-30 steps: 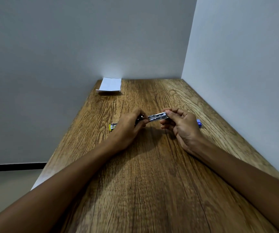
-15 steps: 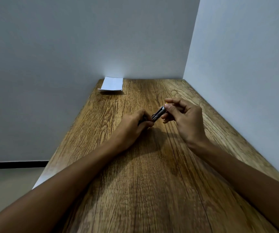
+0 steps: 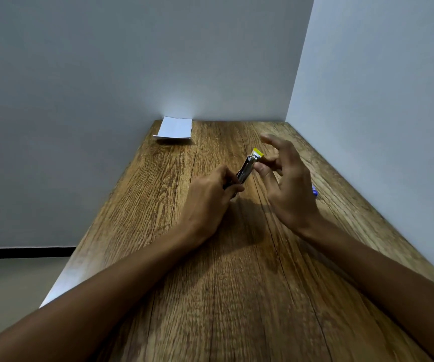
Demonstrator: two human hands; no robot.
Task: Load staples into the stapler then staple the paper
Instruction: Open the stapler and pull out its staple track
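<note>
A small metal stapler with a yellow end is held above the wooden bench, tilted so that the yellow tip points up and away. Its lower end is gripped by the curled fingers of the left hand. The right hand is held just beside the stapler, its fingers spread and loosely bent, with the thumb near the metal body; whether it touches cannot be told. A folded white paper lies at the bench's far left corner, against the wall. A blue object is partly hidden behind the right hand.
</note>
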